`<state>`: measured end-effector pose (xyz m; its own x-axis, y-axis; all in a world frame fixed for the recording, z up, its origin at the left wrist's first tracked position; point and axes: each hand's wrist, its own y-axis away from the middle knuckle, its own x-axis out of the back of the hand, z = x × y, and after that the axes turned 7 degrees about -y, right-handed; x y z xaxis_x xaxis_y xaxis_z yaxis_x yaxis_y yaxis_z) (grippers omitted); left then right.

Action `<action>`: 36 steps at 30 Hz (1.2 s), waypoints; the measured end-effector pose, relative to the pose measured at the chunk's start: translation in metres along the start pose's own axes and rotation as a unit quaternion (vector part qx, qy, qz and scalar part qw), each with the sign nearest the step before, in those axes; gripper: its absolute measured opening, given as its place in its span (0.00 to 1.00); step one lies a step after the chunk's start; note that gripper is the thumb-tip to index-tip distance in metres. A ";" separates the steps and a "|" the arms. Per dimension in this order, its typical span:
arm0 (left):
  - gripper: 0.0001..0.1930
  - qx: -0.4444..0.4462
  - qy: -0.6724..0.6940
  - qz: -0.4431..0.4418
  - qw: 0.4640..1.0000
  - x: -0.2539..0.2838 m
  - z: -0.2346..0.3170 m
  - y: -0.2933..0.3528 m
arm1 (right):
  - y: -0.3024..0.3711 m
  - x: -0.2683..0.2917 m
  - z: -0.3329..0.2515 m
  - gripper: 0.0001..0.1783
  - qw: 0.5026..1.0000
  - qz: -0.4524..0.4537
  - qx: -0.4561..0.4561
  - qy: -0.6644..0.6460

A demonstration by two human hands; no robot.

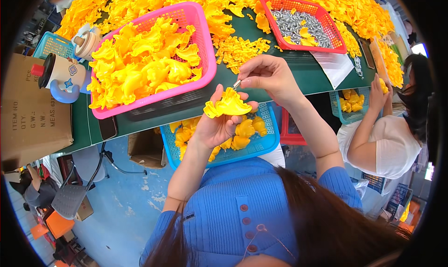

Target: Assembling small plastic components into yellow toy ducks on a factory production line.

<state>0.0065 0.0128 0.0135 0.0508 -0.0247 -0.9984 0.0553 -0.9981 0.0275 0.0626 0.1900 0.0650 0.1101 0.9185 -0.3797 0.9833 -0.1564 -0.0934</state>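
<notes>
My left hand [211, 130] is palm up, its fingers curled round a thin, wavy yellow plastic piece [229, 103]. From the right, my right hand [273, 78] pinches a small silver metal part [237, 84] between thumb and fingertips. That part meets the upper edge of the yellow piece; how far it goes in is hidden. Below both hands, on my lap, lies a blue basket [269, 148] with several rounded yellow pieces. A pink basket [211, 57] heaped with wavy yellow pieces stands on the table to the left.
On the green table [186, 101], a red basket [343, 46] holds silver metal parts. Small yellow pieces [240, 52] lie heaped near the middle. A tumbler [67, 73] and a phone [108, 128] are at the left. A co-worker [387, 131] sits at the right beside another blue basket [337, 106].
</notes>
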 end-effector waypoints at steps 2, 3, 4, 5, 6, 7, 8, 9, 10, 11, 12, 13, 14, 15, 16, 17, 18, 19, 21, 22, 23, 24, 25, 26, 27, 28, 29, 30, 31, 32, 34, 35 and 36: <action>0.33 -0.001 0.001 0.000 1.000 0.000 0.000 -0.001 | 0.000 0.000 0.000 0.11 1.000 0.002 0.005 -0.005; 0.33 -0.003 -0.001 0.000 1.000 0.000 0.000 -0.001 | 0.001 -0.001 0.001 0.11 1.000 0.002 -0.003 -0.006; 0.33 -0.005 -0.003 0.000 1.000 0.000 0.001 -0.001 | 0.001 -0.001 0.001 0.10 1.000 0.002 -0.010 -0.007; 0.33 -0.005 -0.003 0.000 1.000 -0.001 0.001 -0.001 | 0.001 -0.001 0.001 0.10 1.000 0.002 -0.010 -0.007; 0.33 -0.005 -0.004 0.006 1.000 -0.001 0.001 -0.001 | 0.001 0.000 0.002 0.10 1.000 0.004 -0.006 -0.007; 0.33 -0.004 -0.004 0.011 1.000 -0.002 0.001 -0.001 | 0.001 0.000 0.002 0.10 1.000 0.005 -0.001 -0.008; 0.33 -0.004 -0.005 0.011 1.000 -0.002 0.001 -0.001 | 0.001 0.000 0.002 0.10 1.000 0.005 0.000 -0.007; 0.33 -0.004 -0.004 0.007 1.000 -0.003 0.000 -0.001 | 0.001 -0.001 0.002 0.10 1.000 0.006 0.001 -0.007; 0.33 -0.003 -0.003 0.003 1.000 -0.003 0.000 -0.001 | 0.001 -0.001 0.002 0.09 1.000 0.007 0.002 -0.007; 0.33 -0.004 -0.003 0.003 1.000 -0.004 0.000 -0.001 | 0.001 -0.002 0.002 0.09 1.000 0.006 0.002 -0.007; 0.33 -0.003 -0.001 0.005 1.000 -0.003 0.000 -0.001 | 0.001 -0.001 0.003 0.09 1.000 0.009 0.003 -0.006; 0.33 -0.003 0.001 0.007 1.000 -0.003 0.001 -0.002 | 0.000 0.000 0.004 0.09 1.000 0.012 0.004 -0.006; 0.33 -0.002 0.002 0.007 1.000 -0.003 0.001 -0.002 | 0.000 0.000 0.004 0.09 1.000 0.013 0.004 -0.006; 0.33 -0.002 0.004 0.005 1.000 -0.004 0.001 -0.003 | 0.000 0.000 0.004 0.09 1.000 0.011 0.000 -0.005; 0.33 -0.001 0.006 0.003 1.000 -0.004 0.001 -0.003 | 0.000 0.000 0.004 0.09 1.000 0.008 -0.004 -0.004; 0.33 -0.001 0.006 0.003 1.000 -0.004 0.001 -0.003 | 0.000 0.000 0.004 0.09 1.000 0.008 -0.004 -0.004; 0.32 -0.001 0.009 0.000 1.000 -0.005 0.000 -0.003 | 0.001 0.002 0.004 0.08 1.000 0.004 -0.002 0.009; 0.32 -0.001 0.013 -0.003 1.000 -0.005 0.000 -0.003 | 0.002 0.003 0.004 0.08 1.000 0.000 0.001 0.022; 0.32 0.004 0.019 -0.020 1.000 -0.003 0.001 -0.003 | 0.003 0.003 0.006 0.08 1.000 -0.009 0.002 0.030; 0.32 0.010 0.025 -0.036 0.999 -0.002 0.001 -0.002 | 0.003 0.003 0.007 0.08 0.999 -0.019 0.002 0.038; 0.32 0.009 0.025 -0.036 0.999 0.000 0.002 -0.001 | 0.004 0.003 0.010 0.08 0.999 -0.020 0.002 0.037; 0.32 0.006 0.012 -0.026 1.000 0.002 0.002 -0.002 | 0.004 0.004 0.014 0.08 0.998 -0.029 0.032 0.044; 0.32 0.003 -0.001 -0.016 1.000 0.004 0.003 -0.002 | 0.004 0.004 0.016 0.08 0.996 -0.038 0.062 0.051; 0.32 0.004 0.000 -0.016 1.000 0.005 0.004 -0.002 | 0.006 0.002 0.015 0.08 0.996 -0.037 0.062 0.052; 0.33 0.000 -0.020 -0.003 1.000 0.007 0.005 -0.001 | 0.007 0.000 0.013 0.07 0.997 -0.028 0.047 0.046; 0.33 -0.003 -0.040 0.011 0.999 0.008 0.005 -0.001 | 0.008 -0.002 0.011 0.06 0.999 -0.020 0.032 0.039; 0.33 -0.003 -0.040 0.012 0.999 0.007 0.006 -0.002 | 0.006 -0.004 0.009 0.06 0.999 -0.020 0.032 0.039; 0.33 -0.008 -0.071 0.015 0.997 0.005 0.006 -0.003 | 0.005 -0.007 0.006 0.05 0.999 -0.015 -0.037 0.029; 0.33 -0.012 -0.102 0.019 0.995 0.003 0.006 -0.004 | 0.005 -0.007 0.004 0.04 0.994 -0.009 -0.105 0.019; 0.33 -0.012 -0.102 0.019 0.995 0.002 0.005 -0.003 | 0.005 -0.006 0.006 0.04 0.994 -0.009 -0.106 0.019; 0.34 -0.003 -0.119 0.082 0.989 0.000 0.005 -0.003 | 0.005 -0.002 0.009 0.06 0.982 -0.054 -0.138 0.117; 0.34 -0.003 -0.120 0.082 0.989 0.001 0.005 -0.003 | 0.005 -0.002 0.009 0.06 0.982 -0.054 -0.137 0.117; 0.36 -0.016 -0.149 0.074 0.986 0.003 0.006 -0.003 | 0.006 -0.002 0.010 0.06 0.985 -0.039 -0.115 0.127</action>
<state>0.0007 0.0153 0.0097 -0.2351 -0.1898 -0.9532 0.1008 -0.9802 0.1703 0.0667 0.1834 0.0562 0.0368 0.9901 -0.1353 0.9939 -0.0221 0.1079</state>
